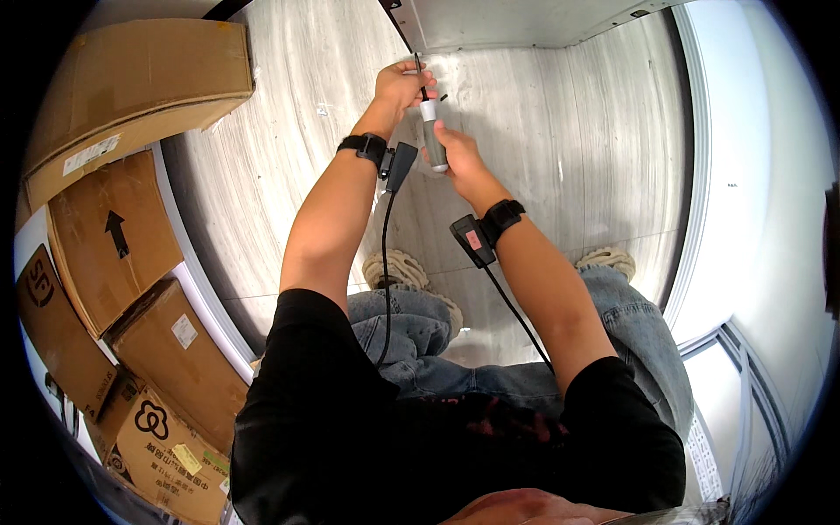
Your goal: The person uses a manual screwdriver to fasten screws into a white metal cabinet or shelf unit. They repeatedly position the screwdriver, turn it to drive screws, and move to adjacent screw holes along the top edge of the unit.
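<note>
Gripped in the closed right hand (pixel 457 150) is a grey-handled screwdriver (pixel 432 131), held upright over the far floor (pixel 569 131); its thin shaft is pinched by the left hand (pixel 401 85), both forearms stretched forward.

To my left, several brown cardboard boxes (pixel 131 262) are stacked close together against the wall; one (pixel 114 236) bears a black arrow, others carry white labels. The largest box (pixel 131 87) sits at the top left, tilted. The floor (pixel 560 149) beneath me is pale grey with a wood-like grain. A grey metal panel (pixel 525 22) runs along the top edge. A white frame (pixel 700 201) curves down my right side.
</note>
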